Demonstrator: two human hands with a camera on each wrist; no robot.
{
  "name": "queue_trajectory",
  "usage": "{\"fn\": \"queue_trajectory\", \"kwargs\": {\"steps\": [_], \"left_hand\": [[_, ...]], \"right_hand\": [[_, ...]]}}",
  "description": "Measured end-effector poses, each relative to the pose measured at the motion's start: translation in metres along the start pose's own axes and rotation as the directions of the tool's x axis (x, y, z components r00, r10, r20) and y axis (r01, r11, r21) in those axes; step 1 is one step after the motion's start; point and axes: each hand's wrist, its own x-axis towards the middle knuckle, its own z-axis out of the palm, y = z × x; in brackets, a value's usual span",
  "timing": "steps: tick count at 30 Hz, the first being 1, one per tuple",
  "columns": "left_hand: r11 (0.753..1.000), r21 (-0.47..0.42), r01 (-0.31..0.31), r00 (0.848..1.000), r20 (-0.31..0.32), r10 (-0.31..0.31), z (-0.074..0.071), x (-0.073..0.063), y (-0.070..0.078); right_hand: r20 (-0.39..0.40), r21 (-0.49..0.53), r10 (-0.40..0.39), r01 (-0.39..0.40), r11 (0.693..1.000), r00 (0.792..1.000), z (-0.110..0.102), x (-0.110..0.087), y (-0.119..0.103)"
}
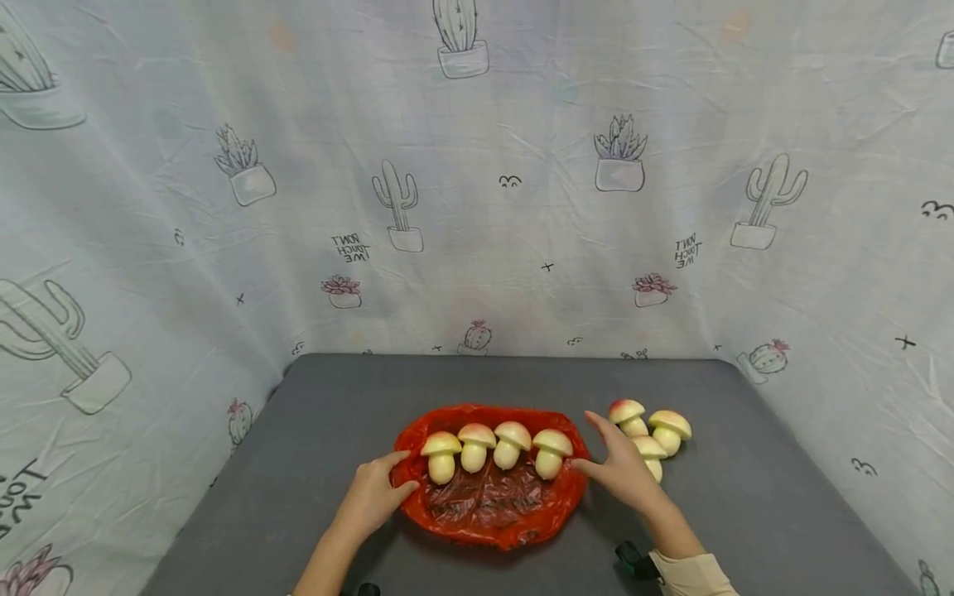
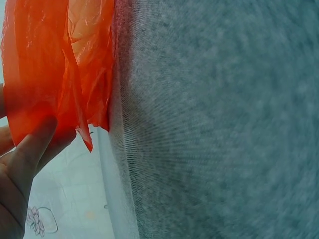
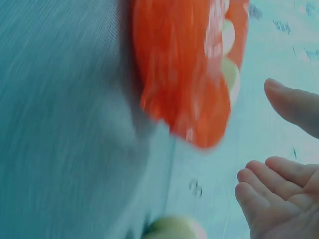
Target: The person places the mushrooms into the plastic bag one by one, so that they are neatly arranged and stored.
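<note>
A red plastic bag [image 1: 514,530] lies spread open on the table, its rim standing up around a dark red, crinkled inside. Several toy mushrooms [image 1: 510,445] with pale stems and yellow-pink caps lie in a row along its far side. At the bag's left rim, my left hand [image 1: 376,488] pinches the thin plastic; in the left wrist view, fingers [image 2: 37,144] show against the translucent film. My right hand [image 1: 622,468] is beside the right rim, thumb and fingers spread. In the right wrist view the right palm [image 3: 284,209] holds nothing and stands apart from the bag.
To the right of the right hand, more toy mushrooms [image 1: 669,430] lie grouped on the grey table [image 1: 335,414], one partly hidden behind the hand. A pale curtain [image 1: 477,248] with cactus drawings hangs behind the table and along both sides.
</note>
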Motion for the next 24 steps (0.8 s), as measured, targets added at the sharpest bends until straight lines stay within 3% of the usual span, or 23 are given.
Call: {"fn": "queue_trajectory", "kwargs": {"steps": [4, 10, 17, 24], "left_hand": [[1.0, 0.004, -0.004, 1.0, 0.002, 0.004, 0.0, 0.0, 0.001], [1.0, 0.004, 0.002, 1.0, -0.005, -0.002, 0.0, 0.0, 0.003], [1.0, 0.002, 0.007, 1.0, -0.015, -0.007, 0.0, 0.001, 0.003], [1.0, 0.005, 0.025, 1.0, -0.009, -0.025, 0.001, 0.002, 0.002]], "right_hand": [[-0.048, -0.014, -0.019, 0.018, 1.0, 0.999, -0.015, -0.008, 0.013], [-0.047, -0.002, 0.02, -0.02, 1.0, 0.999, -0.038, -0.016, 0.029], [0.018, -0.097, 0.028, -0.026, 0.995, 0.999, -0.06, -0.022, 0.046], [0.1, -0.138, 0.013, 0.001, 0.99, 0.995, -0.063, -0.025, 0.054]]}}
